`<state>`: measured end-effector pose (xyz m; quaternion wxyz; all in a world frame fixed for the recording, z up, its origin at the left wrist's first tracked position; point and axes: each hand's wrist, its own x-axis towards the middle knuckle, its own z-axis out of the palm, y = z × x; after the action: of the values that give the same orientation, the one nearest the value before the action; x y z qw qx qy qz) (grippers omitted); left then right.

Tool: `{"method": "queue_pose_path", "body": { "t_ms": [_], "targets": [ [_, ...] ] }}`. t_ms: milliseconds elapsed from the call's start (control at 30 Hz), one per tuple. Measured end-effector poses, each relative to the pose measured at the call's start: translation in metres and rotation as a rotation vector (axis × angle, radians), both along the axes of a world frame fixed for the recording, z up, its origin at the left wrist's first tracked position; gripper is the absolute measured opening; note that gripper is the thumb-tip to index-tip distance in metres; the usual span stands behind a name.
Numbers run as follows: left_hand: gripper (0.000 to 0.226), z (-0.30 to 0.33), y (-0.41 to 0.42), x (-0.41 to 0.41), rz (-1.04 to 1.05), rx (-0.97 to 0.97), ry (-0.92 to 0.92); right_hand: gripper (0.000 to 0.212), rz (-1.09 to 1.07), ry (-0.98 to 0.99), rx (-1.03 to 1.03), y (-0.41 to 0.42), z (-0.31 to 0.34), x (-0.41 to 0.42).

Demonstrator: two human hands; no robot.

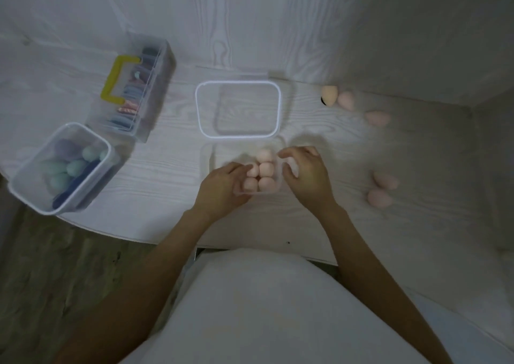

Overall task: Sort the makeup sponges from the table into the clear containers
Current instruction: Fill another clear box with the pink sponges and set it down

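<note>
We steady the clear box [274, 166] near the table's [361, 224] front edge: left hand [222, 188] fingers pressing the soft, light pink sponges [258, 174], right hand [306, 174] fingers curled, holding nothing. Pinch them mid-body.

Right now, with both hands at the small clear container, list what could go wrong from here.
1. The small clear plastic container already holds five pink sponges packed tightly; pressing more in may pop some out.
2. The loose pink teardrop sponges lie near the white table's right side and could roll off.
3. The left hand could tip the light container.
</note>
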<state>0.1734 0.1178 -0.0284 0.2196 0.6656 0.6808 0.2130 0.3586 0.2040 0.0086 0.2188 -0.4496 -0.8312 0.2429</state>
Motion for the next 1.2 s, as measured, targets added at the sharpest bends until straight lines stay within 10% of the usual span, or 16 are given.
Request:
{"method": "queue_pose_path", "body": {
  "t_ms": [400, 733, 1200],
  "targets": [
    [0.059, 0.000, 0.017, 0.059, -0.127, -0.017, 0.070, 0.042, -0.543, -0.467, -0.194, -0.004, -0.038, 0.162],
    [0.058, -0.004, 0.019, 0.078, -0.030, -0.038, 0.041, 0.034, -0.316, 0.108, -0.277, 0.002, 0.008, 0.083],
    [0.054, -0.005, 0.022, 0.076, -0.106, 0.121, 0.186, 0.029, 0.338, -0.353, 0.116, 0.033, -0.019, 0.033]
  ]
}}
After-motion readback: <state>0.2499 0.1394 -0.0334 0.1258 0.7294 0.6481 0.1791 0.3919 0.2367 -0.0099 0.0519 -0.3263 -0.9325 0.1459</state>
